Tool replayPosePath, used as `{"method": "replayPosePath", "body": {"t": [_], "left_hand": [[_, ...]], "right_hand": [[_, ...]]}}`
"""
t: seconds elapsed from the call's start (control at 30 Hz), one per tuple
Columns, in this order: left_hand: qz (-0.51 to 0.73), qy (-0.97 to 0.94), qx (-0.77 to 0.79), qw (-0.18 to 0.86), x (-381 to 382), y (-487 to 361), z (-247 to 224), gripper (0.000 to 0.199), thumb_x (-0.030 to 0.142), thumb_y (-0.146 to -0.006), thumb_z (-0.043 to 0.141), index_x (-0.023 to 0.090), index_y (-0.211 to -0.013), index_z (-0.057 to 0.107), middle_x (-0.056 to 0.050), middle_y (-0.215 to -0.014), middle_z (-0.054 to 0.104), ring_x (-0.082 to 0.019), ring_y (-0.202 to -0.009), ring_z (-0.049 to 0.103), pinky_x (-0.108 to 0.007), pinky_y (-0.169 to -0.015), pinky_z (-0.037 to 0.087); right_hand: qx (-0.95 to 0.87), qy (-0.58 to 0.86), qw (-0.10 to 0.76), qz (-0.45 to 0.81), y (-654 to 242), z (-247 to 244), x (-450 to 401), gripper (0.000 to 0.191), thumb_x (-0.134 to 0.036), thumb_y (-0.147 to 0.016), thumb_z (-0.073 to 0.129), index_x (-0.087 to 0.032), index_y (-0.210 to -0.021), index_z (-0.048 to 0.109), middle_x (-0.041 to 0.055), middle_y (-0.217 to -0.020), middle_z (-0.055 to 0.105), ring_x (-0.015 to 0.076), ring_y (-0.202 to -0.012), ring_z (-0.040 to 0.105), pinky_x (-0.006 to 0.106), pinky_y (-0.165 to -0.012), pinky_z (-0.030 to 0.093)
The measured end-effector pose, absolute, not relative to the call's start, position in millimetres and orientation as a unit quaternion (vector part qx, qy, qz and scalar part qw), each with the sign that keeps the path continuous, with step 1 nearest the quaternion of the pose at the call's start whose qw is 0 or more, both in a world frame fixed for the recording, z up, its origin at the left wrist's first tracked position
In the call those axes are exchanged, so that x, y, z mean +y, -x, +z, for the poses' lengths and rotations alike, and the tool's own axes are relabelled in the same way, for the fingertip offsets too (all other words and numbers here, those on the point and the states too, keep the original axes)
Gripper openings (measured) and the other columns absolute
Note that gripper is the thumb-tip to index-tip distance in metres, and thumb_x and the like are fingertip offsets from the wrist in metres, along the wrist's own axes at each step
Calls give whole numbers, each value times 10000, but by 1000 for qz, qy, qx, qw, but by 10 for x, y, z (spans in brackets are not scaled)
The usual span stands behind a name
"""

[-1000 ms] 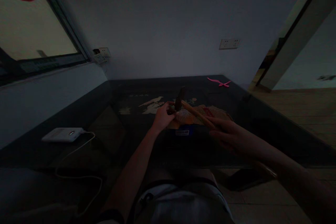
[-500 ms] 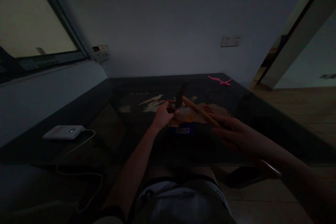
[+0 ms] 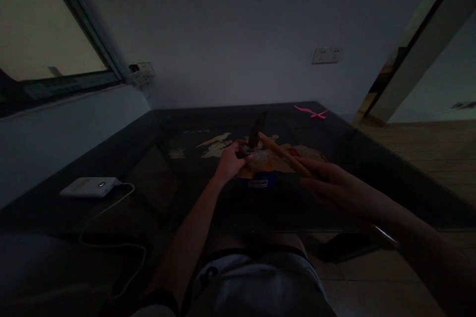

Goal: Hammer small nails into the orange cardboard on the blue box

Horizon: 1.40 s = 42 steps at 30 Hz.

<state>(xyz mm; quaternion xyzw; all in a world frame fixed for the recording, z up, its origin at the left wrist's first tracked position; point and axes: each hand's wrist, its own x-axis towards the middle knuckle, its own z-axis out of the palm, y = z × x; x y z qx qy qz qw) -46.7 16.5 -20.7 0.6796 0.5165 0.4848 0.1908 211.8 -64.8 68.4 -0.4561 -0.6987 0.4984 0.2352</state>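
Observation:
My right hand (image 3: 330,183) is wrapped round the wooden handle of a hammer (image 3: 280,152), its dark head raised just above and beside my left fingertips. On the dark tabletop, my left hand (image 3: 232,158) curls its thumb and fingers towards each other around something small and dark that I cannot make out. Under the hammer and beside the left thumb lies a flat, speckled orange-brown packet (image 3: 266,161) with a blue front edge bearing a white label. The dim light hides finer detail.
A white power bank (image 3: 89,187) with a white cable rests at the table's left. A pink ribbon (image 3: 312,113) lies at the far right corner. The wall with a socket (image 3: 327,55) stands behind the dark table (image 3: 193,208), whose near edge faces my lap.
The hammer's head has lifted slightly and sits a little further left. My left hand has hardly moved. The whole view has shifted slightly.

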Motion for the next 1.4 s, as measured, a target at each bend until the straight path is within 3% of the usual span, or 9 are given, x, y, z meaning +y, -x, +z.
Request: {"method": "replayPosePath", "body": {"t": [0.13,0.4,0.63,0.8,0.93,1.27,1.4], "left_hand": [[489,-678,510,202,176,471,-218,356,179,-678,676,176,-1011,552,9,-738,644,-132,-693,629,-247,-655,494],[482,-682,511,203,129,452,-164,325,194,-701,657,172,-1011,561,14,-704,637,-130,-692,629,-241,-653,485],[482,-677,511,218,156,465,-191,348,167,-684,659,167,-1016,557,-1,-732,651,-139,-710,641,-245,-659,495],[480,-677,512,223,146,458,-176,338,209,-697,665,160,-1014,557,-8,-726,652,-147,-716,644,-256,-664,502],[482,-669,522,220,142,452,-160,365,186,-675,686,156,-1015,558,-10,-734,655,-143,-702,641,-246,-646,499],[495,-669,507,223,176,463,-209,347,205,-685,679,169,-1010,563,3,-732,646,-133,-708,636,-236,-653,492],[491,-670,511,223,171,466,-195,362,182,-670,683,168,-1013,569,5,-721,648,-134,-696,635,-238,-647,493]], "right_hand": [[-730,434,237,472,-2101,656,-618,497,-326,-765,595,-241,-1253,553,-15,-667,588,100,-514,516,171,-421,421],[-693,455,229,510,-2153,646,-635,641,-363,-812,539,-229,-1404,332,-85,-504,409,62,-351,351,145,-306,282],[-714,451,205,494,-2151,575,-601,535,-350,-811,543,-214,-1322,455,-58,-568,472,62,-398,395,149,-334,316],[-711,465,217,480,-2155,613,-605,579,-371,-801,543,-223,-1348,426,-76,-492,424,80,-362,385,169,-317,313],[-728,445,209,477,-2126,611,-587,539,-336,-799,543,-212,-1318,466,-52,-566,485,77,-396,413,173,-344,342],[-718,438,208,499,-2147,611,-601,555,-354,-828,527,-216,-1352,410,-68,-553,441,68,-401,396,156,-340,315],[-713,440,205,506,-2142,554,-580,521,-348,-811,546,-228,-1312,463,-60,-562,466,71,-403,395,162,-342,318]]}}
